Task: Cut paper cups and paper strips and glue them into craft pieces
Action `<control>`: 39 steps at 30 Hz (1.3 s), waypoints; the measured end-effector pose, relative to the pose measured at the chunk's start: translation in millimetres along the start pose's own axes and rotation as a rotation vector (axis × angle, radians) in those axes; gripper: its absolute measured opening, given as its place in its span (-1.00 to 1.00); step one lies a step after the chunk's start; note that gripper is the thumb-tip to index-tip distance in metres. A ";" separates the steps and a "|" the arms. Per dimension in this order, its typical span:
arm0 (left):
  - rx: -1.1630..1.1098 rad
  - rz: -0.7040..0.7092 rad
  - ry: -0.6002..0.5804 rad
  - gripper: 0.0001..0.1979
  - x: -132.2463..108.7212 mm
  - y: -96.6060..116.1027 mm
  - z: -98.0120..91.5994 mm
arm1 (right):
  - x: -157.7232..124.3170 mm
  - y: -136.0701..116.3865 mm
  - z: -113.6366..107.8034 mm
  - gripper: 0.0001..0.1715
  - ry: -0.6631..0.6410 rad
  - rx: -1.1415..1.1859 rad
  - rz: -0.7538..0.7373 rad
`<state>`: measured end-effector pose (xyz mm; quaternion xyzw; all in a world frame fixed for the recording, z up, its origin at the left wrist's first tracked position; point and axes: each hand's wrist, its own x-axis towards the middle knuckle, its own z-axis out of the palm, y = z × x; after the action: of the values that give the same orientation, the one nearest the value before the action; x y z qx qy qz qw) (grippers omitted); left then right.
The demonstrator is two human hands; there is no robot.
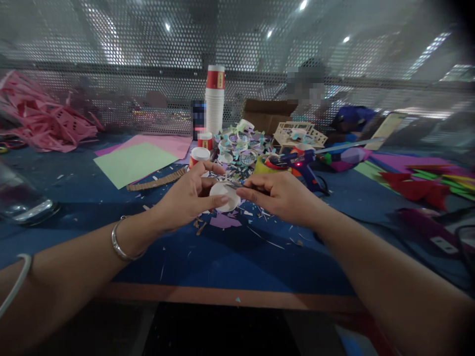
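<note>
A round white paper piece (227, 199) is held by my left hand (196, 190), its thumb across the front and its fingers behind and above. My right hand (274, 194) is closed on a small metal blade tool (234, 185), which lies against the upper right edge of the white piece. Whether the tool is a knife or scissors I cannot tell. Below the white piece, purple paper scraps (225, 220) lie on the blue table (230, 262). Just behind my left hand stands a red and white paper cup (200, 155).
Behind are a tall cup stack (214, 106), a pile of cut paper pieces (241, 143) and a blue glue gun (306, 168). Coloured sheets (141, 157) and a glass container (25, 202) are left. A purple power strip (426, 230) and cables lie right.
</note>
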<state>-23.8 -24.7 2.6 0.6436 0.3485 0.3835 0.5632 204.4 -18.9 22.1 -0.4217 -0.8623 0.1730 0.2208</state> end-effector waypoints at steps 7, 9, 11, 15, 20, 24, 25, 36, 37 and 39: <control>-0.054 0.006 -0.024 -0.48 1.1 -1.0 -3.7 | 1.0 -0.2 -2.6 -0.44 -0.012 0.043 0.006; -0.067 0.005 -0.009 -0.50 1.2 -1.3 -4.9 | 1.0 -0.4 -3.4 -0.45 -0.009 0.054 0.016; -0.074 0.008 0.011 -0.52 1.2 -1.3 -5.9 | 0.8 -0.4 -3.9 -0.46 -0.008 0.062 0.014; -0.092 0.021 0.025 -0.53 1.0 -0.8 -6.5 | 0.7 0.1 -4.1 -0.50 -0.029 0.048 -0.009; -0.003 0.087 0.025 -0.54 -0.1 0.0 -5.5 | 0.9 0.6 -4.1 -0.52 -0.023 0.044 -0.027; 0.090 0.136 0.029 -0.57 -1.5 0.3 -5.1 | -0.1 1.0 -5.1 -0.54 -0.016 0.056 -0.046; 0.095 0.142 0.025 -0.57 -1.8 0.5 -5.0 | -0.4 0.9 -5.4 -0.55 -0.018 0.057 -0.055; 0.038 0.139 -0.020 -0.57 -1.1 0.3 -5.3 | -1.9 -1.4 -6.3 -0.59 0.027 0.027 -0.099; 0.023 0.134 -0.026 -0.56 -0.5 -0.4 -6.0 | -2.1 -1.2 -6.6 -0.59 0.025 0.030 -0.101; 0.008 0.131 -0.036 -0.55 0.3 -1.4 -7.4 | -2.5 -0.6 -7.1 -0.58 0.015 0.032 -0.102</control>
<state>-30.2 -20.9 1.7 0.6740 0.2970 0.4066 0.5405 209.1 -20.5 27.8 -0.3750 -0.8781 0.1719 0.2425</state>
